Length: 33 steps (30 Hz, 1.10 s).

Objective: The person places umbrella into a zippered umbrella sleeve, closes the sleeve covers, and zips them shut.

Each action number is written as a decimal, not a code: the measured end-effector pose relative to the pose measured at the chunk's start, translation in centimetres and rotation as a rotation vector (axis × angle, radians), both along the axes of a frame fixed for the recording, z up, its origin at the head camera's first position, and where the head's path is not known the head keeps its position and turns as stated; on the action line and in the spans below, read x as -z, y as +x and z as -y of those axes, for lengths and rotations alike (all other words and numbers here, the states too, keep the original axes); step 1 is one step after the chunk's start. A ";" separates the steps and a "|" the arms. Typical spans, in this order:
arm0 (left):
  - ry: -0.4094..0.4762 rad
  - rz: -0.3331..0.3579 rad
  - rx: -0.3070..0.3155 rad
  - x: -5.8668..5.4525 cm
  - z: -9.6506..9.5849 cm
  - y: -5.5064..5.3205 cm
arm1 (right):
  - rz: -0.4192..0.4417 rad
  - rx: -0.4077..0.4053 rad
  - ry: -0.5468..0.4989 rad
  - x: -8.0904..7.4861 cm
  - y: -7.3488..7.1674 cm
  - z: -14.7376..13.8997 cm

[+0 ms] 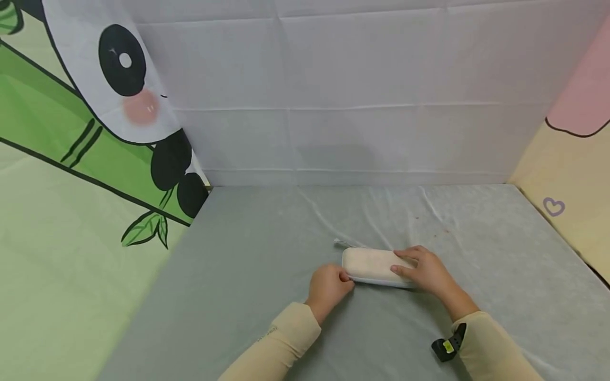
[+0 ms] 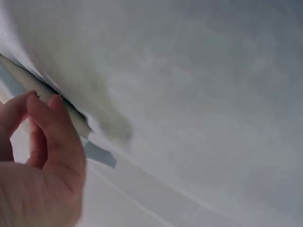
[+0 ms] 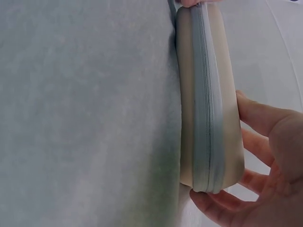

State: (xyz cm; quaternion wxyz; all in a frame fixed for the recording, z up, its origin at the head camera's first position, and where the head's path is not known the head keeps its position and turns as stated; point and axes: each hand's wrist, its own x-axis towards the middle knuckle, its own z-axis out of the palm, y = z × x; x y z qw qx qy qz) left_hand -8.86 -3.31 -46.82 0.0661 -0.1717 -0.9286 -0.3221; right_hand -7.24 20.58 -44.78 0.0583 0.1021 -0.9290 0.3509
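A cream zippered hard case (image 1: 369, 263) lies flat on the grey cloth, its long side towards me. My left hand (image 1: 330, 290) is at its near left corner, thumb and forefinger pinched together at the end of the zipper (image 3: 206, 94). The zipper pull itself is hidden by those fingers. In the right wrist view the zipper's teeth run joined along the side. My right hand (image 1: 426, 272) grips the case's right end, with the thumb on top and fingers round the far edge and the end.
A short pale strap (image 1: 342, 243) sticks out behind the case's left end. The grey cloth (image 1: 248, 227) is slightly wrinkled. A white sheet (image 1: 352, 106) hangs behind, with printed cloths at both sides. A black device (image 1: 448, 345) is strapped at my right sleeve.
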 end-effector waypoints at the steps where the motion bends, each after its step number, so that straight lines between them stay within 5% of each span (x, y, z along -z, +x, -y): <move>1: 0.068 0.049 0.009 0.1 0.1 -0.1 | 0.005 0.005 0.003 0.0 0.0 0.1; 8: 0.527 0.535 -0.029 -0.4 1.0 -0.1 | 0.024 0.027 0.012 -0.1 0.0 0.3; 12: 0.650 0.672 -0.056 -0.6 1.0 0.1 | 0.018 0.035 0.021 -0.2 0.0 0.3; 23: 0.789 0.787 -0.168 -0.2 -0.3 0.8 | 0.003 0.045 0.010 0.1 0.2 0.5; 33: 0.656 0.747 -0.114 0.1 -0.3 0.8 | 0.028 0.050 0.007 0.3 0.0 0.3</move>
